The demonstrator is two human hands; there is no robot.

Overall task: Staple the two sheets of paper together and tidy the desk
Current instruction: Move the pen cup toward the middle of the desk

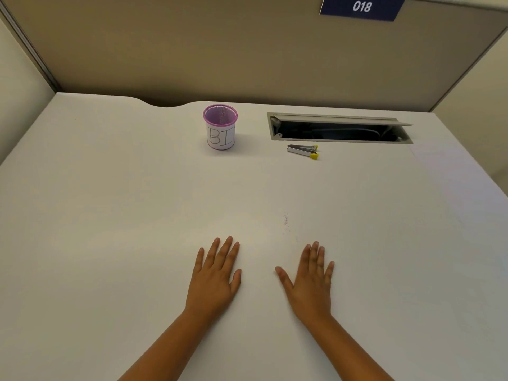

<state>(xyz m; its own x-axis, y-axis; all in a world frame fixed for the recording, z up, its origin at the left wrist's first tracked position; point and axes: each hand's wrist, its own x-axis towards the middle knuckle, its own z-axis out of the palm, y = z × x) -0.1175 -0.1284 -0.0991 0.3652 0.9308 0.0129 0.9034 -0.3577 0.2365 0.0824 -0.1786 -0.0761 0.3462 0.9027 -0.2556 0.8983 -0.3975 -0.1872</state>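
Left hand (pixel 214 279) and right hand (pixel 309 281) flat, palms down, fingers straight, apart on the white desk (pixel 110 215), holding nothing, well short of the small silver stapler with yellow tips (pixel 302 151).

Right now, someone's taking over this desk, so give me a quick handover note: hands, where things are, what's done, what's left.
Left hand and right hand: both flat on the desk, fingers straight, holding nothing.
Stapler: lying at the far side, just in front of the open cable hatch.
Bin: purple mesh cup, upright, left of the stapler.
Paper: no sheets in view, so I cannot tell whether stapling is done.
Some small bits lie ahead of the right hand.
Left: find the sheets, staple if needed, clear the bits, put the stapler away.
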